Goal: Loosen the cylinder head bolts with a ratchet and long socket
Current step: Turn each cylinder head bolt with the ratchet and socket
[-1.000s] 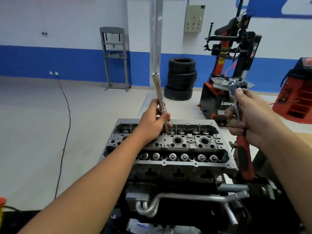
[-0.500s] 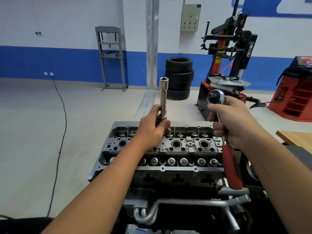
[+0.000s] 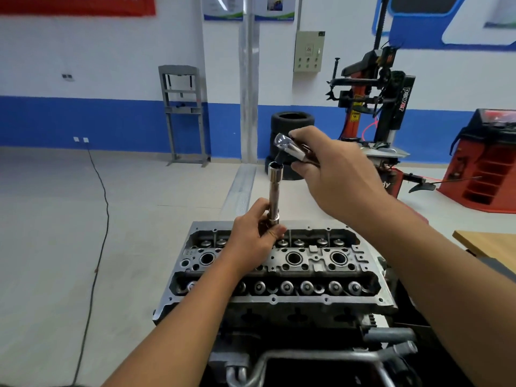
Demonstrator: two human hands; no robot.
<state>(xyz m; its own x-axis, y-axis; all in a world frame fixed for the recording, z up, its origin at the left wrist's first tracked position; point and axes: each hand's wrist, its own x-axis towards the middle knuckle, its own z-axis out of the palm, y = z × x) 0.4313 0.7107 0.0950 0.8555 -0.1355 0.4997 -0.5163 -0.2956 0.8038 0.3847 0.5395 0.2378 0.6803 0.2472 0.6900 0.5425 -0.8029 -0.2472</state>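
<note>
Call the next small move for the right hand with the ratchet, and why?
Probably lower the ratchet head straight down so that its drive seats in the open top of the long socket. The left hand holds the socket upright over the cylinder head, and the right hand holds the ratchet head just above and to the right of the opening, seemingly not yet engaged.

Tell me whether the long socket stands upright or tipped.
Upright: the long socket rises straight from the left hand over the cylinder head, open end up.
</note>
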